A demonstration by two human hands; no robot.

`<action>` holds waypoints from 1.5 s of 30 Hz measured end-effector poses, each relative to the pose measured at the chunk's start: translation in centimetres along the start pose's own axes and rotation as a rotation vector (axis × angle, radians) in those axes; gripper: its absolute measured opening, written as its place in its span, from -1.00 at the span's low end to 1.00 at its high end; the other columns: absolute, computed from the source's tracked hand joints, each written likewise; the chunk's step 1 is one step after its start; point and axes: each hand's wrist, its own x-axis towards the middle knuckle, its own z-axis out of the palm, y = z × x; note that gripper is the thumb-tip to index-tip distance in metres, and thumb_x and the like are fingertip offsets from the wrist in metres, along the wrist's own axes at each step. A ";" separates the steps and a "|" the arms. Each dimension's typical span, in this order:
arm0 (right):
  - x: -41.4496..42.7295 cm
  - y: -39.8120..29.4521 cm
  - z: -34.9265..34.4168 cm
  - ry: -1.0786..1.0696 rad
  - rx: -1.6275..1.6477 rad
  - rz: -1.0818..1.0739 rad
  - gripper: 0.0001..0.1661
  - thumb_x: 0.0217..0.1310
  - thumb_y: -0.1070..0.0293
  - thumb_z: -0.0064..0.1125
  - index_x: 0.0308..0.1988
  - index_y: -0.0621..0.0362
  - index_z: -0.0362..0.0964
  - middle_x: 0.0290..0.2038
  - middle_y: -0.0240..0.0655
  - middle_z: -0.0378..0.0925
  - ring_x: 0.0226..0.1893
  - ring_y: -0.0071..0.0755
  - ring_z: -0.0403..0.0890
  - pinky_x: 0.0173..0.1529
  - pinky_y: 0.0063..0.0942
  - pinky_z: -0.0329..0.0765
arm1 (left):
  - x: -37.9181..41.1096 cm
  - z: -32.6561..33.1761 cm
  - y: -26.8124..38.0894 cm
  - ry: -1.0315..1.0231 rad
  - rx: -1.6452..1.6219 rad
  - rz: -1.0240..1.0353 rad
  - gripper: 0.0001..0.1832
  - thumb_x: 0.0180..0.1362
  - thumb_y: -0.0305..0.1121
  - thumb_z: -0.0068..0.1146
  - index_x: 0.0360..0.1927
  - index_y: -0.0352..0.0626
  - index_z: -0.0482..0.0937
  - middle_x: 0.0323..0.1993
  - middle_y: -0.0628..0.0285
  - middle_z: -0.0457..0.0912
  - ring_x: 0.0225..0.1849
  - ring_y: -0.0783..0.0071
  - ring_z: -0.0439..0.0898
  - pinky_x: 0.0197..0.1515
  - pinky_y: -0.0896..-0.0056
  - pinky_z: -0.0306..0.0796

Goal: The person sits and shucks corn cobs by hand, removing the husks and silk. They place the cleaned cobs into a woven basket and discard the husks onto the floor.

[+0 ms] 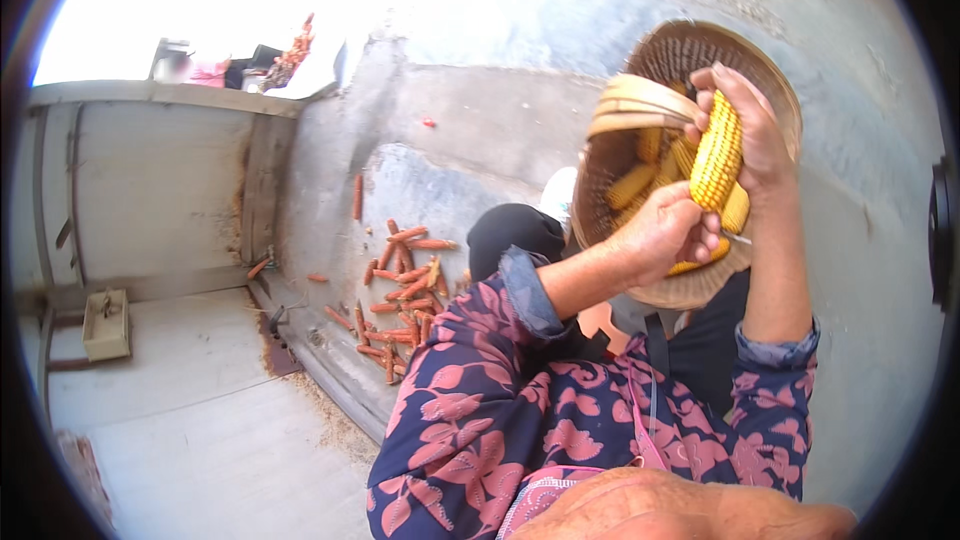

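My right hand (757, 131) is wrapped around a yellow ear of corn (718, 154), held tilted above a woven basket (787, 101). My left hand (671, 229) is closed at the lower end of that ear, its thumb against the kernels. A thin metal tip (739, 238) sticks out past the left fingers; the rest of this tool is hidden in the hand. Several more yellow ears (631, 186) lie inside the basket, which sits between my legs. A broad split-wood handle (637, 101) arches over it, just left of my right hand.
Several bare reddish corncobs (405, 292) are heaped on the concrete floor (495, 105) to my left. Beyond them stand pale door panels (150, 180) with a small box fitting (106, 324). Past a sill, a blurred person in pink (208, 73) is near a reddish pile (292, 56).
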 end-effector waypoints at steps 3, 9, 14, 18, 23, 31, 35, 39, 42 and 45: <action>-0.3 -0.3 0.3 0.005 0.058 0.001 -0.61 0.44 0.08 0.12 -0.08 0.21 0.48 -0.45 -0.48 0.49 -0.49 -0.66 0.58 -0.36 -0.54 0.70 | -0.8 0.1 0.8 -0.063 -0.094 -0.011 -0.79 0.34 -0.47 -0.20 -0.01 -0.21 0.41 -0.25 0.25 0.58 -0.31 0.52 0.62 -0.25 0.50 0.56; -0.3 -0.9 0.3 -0.012 0.098 0.007 -0.60 0.44 0.06 0.13 -0.08 0.20 0.48 -0.43 -0.50 0.50 -0.49 -0.70 0.58 -0.36 -0.57 0.71 | -0.9 0.2 1.3 -0.120 -0.134 -0.005 -0.78 0.38 -0.38 -0.17 0.00 -0.23 0.39 -0.22 0.21 0.60 -0.30 0.52 0.64 -0.20 0.48 0.63; -0.4 -0.3 0.6 -0.028 -0.030 -0.006 -0.60 0.41 0.07 0.18 -0.10 0.23 0.46 -0.44 -0.44 0.51 -0.48 -0.63 0.59 -0.36 -0.56 0.68 | -0.2 -0.5 0.4 -0.088 -0.059 -0.025 -0.77 0.40 -0.41 -0.21 0.04 -0.19 0.43 -0.20 0.27 0.58 -0.30 0.54 0.62 -0.22 0.52 0.55; 0.0 0.4 0.7 -0.010 -0.120 0.000 -0.62 0.44 0.09 0.14 -0.08 0.22 0.45 -0.43 -0.46 0.49 -0.49 -0.65 0.56 -0.38 -0.56 0.67 | 0.2 -0.6 -0.1 -0.022 -0.005 -0.039 -0.77 0.38 -0.45 -0.19 0.04 -0.19 0.41 -0.24 0.29 0.56 -0.32 0.54 0.60 -0.23 0.52 0.56; 0.1 0.3 0.4 0.052 -0.095 -0.003 -0.62 0.42 0.07 0.16 -0.09 0.20 0.46 -0.44 -0.47 0.48 -0.50 -0.65 0.57 -0.39 -0.56 0.68 | 0.0 -0.2 0.4 -0.037 -0.060 -0.038 -0.77 0.38 -0.43 -0.17 0.06 -0.19 0.40 -0.22 0.28 0.55 -0.26 0.53 0.60 -0.18 0.50 0.57; 0.3 0.6 0.1 0.050 -0.147 -0.003 -0.64 0.41 0.06 0.17 -0.12 0.17 0.47 -0.45 -0.47 0.48 -0.51 -0.65 0.56 -0.40 -0.59 0.65 | 0.2 -0.1 0.0 -0.039 0.045 -0.018 -0.76 0.38 -0.41 -0.19 0.05 -0.19 0.39 -0.20 0.28 0.54 -0.23 0.53 0.59 -0.15 0.49 0.56; 0.0 1.1 1.0 0.025 -0.281 -0.056 -0.64 0.38 0.07 0.22 -0.17 0.15 0.46 -0.48 -0.46 0.50 -0.51 -0.66 0.55 -0.40 -0.62 0.56 | 0.7 -0.7 -0.6 0.029 0.066 -0.046 -0.77 0.34 -0.45 -0.23 0.01 -0.19 0.38 -0.24 0.29 0.52 -0.27 0.54 0.57 -0.21 0.50 0.53; 0.2 1.9 1.1 0.010 -0.387 -0.117 -0.63 0.37 0.07 0.24 -0.17 0.16 0.44 -0.49 -0.45 0.53 -0.51 -0.66 0.54 -0.44 -0.64 0.49 | 1.0 -0.9 -0.9 0.063 0.086 -0.066 -0.78 0.32 -0.47 -0.23 -0.01 -0.17 0.38 -0.25 0.29 0.52 -0.29 0.55 0.55 -0.25 0.50 0.50; 0.0 1.4 1.1 0.054 -0.336 -0.099 -0.65 0.38 0.06 0.23 -0.17 0.15 0.45 -0.48 -0.46 0.51 -0.52 -0.66 0.54 -0.43 -0.64 0.53 | 1.0 -0.6 -0.8 0.044 0.077 -0.054 -0.77 0.32 -0.47 -0.20 0.02 -0.17 0.37 -0.23 0.27 0.53 -0.27 0.55 0.57 -0.23 0.51 0.51; 0.1 1.0 0.3 0.074 -0.270 -0.086 -0.65 0.40 0.04 0.20 -0.18 0.12 0.46 -0.47 -0.50 0.49 -0.53 -0.68 0.54 -0.44 -0.65 0.57 | 0.6 0.1 -0.4 0.020 0.122 -0.018 -0.72 0.35 -0.44 -0.18 0.10 -0.19 0.34 -0.17 0.23 0.54 -0.21 0.53 0.60 -0.16 0.50 0.53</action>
